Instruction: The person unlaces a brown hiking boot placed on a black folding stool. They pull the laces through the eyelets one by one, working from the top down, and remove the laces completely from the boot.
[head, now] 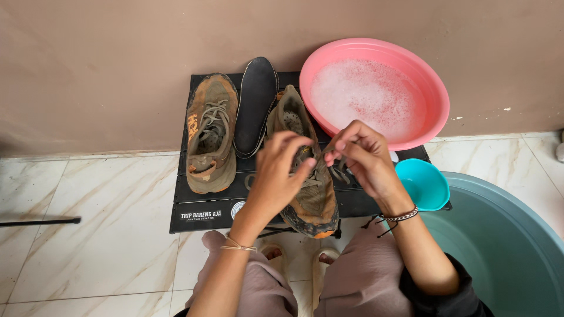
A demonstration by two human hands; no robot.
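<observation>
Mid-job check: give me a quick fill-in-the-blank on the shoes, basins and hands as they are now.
1. Both hands, left hand and right hand, work the ____ of the near shoe.
2. The pink basin holds ____ water.
3. The black insole lies between the two ____.
4. The small scoop beside the right wrist is ____ in colour.

Missing words: lace; soapy; shoes; turquoise

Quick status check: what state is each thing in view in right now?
Left hand: pinching the lace of the right shoe.
Right hand: pinching the same lace.
Right shoe: dirty, lace partly undone.
Left shoe: dirty, laced, untouched.
Insole: out of a shoe, lying between the shoes.
Pink basin: filled with foamy water.
Teal scoop: upright, contents unclear.
Grey tub: contents unclear.
</observation>
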